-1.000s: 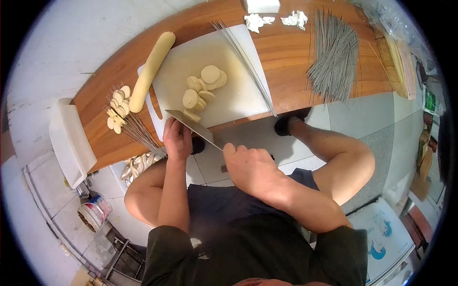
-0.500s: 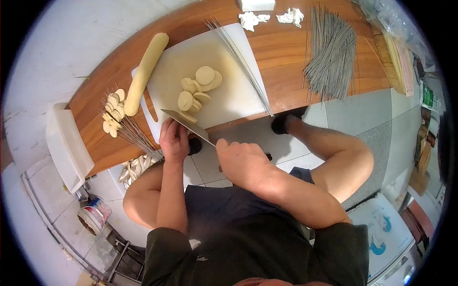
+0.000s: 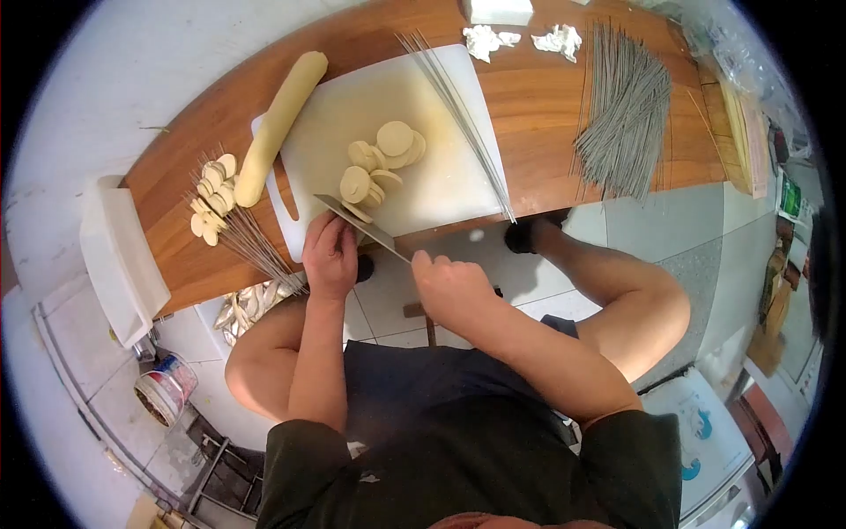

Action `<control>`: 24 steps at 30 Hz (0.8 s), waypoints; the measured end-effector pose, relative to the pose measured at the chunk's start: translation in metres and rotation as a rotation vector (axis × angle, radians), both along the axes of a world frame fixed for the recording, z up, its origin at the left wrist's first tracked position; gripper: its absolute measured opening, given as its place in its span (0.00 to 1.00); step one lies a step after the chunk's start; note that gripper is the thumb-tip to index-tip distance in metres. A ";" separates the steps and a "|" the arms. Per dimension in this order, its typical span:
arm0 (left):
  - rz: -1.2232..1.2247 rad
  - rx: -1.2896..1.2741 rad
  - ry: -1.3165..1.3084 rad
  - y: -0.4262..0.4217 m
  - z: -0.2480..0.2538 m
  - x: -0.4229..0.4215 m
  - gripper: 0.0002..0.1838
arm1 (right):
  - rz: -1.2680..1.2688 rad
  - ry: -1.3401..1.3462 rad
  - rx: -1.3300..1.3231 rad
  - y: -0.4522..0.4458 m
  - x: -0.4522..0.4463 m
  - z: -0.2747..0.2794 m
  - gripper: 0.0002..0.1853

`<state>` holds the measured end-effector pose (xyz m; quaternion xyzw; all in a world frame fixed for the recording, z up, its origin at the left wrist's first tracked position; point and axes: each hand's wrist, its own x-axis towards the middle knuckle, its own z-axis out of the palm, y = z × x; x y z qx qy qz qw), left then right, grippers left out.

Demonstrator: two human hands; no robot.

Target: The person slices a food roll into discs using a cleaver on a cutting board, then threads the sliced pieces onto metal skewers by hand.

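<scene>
My right hand is closed around the handle of a knife, whose blade slants over the near edge of the white cutting board. Close against the blade, my left hand has its fingers curled inward; what they hold is hidden behind them and the knife. Just beyond the blade lie several pale round slices, some overlapping. A long pale yellow roll rests across the board's left edge. Thin metal skewers lie along the board's right side.
Left on the wooden table are skewers with pale slices on their ends. A large skewer pile lies at right, near crumpled white tissues. A white tray stands at the left edge, a bucket below.
The view has shifted slightly, so the table and its things appear farther right. Both hands and the knife keep nearly the same place beside the slices.
</scene>
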<state>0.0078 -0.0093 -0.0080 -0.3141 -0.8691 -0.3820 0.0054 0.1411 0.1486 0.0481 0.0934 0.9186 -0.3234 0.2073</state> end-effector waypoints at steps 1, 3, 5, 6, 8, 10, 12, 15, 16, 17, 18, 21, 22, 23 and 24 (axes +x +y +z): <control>0.001 0.008 -0.004 0.002 0.002 0.001 0.09 | -0.007 0.007 -0.004 0.000 0.002 -0.002 0.05; 0.017 0.015 -0.014 0.006 0.004 0.001 0.09 | -0.018 -0.001 -0.027 0.006 0.001 0.000 0.05; 0.053 0.002 -0.040 0.005 0.004 0.003 0.08 | -0.019 -0.041 -0.076 0.013 -0.002 0.007 0.05; 0.064 0.002 -0.046 0.003 0.004 0.003 0.08 | -0.052 -0.085 -0.090 0.015 -0.005 0.010 0.06; 0.060 0.012 -0.039 0.001 0.006 0.004 0.08 | -0.115 -0.182 -0.125 0.014 -0.008 0.017 0.07; 0.048 0.025 -0.023 0.001 0.008 0.004 0.07 | -0.123 -0.200 -0.161 0.015 -0.007 0.025 0.08; 0.036 0.035 -0.007 0.000 0.009 0.004 0.07 | -0.130 -0.175 -0.175 0.015 -0.004 0.028 0.09; 0.029 0.051 0.007 -0.001 0.008 0.004 0.07 | -0.142 -0.110 -0.171 0.013 0.001 0.032 0.09; 0.032 0.052 0.009 -0.001 0.008 0.004 0.07 | -0.149 -0.105 -0.172 0.014 0.001 0.036 0.09; 0.035 0.055 0.008 -0.002 0.008 0.005 0.07 | -0.156 -0.101 -0.174 0.014 0.001 0.039 0.09; 0.036 0.066 -0.013 -0.002 0.009 0.006 0.07 | -0.156 -0.052 -0.146 0.014 0.002 0.040 0.09; 0.040 0.077 -0.022 -0.004 0.007 0.009 0.08 | -0.126 0.061 -0.063 0.010 0.008 0.045 0.08; 0.040 0.068 0.012 -0.005 0.004 0.008 0.08 | -0.097 0.080 -0.032 0.009 0.010 0.047 0.07; 0.038 0.059 0.044 -0.006 0.002 0.008 0.08 | -0.070 0.099 0.000 0.007 0.012 0.049 0.07; 0.061 0.076 -0.017 -0.006 0.002 0.009 0.08 | -0.055 0.108 0.018 0.004 0.015 0.048 0.06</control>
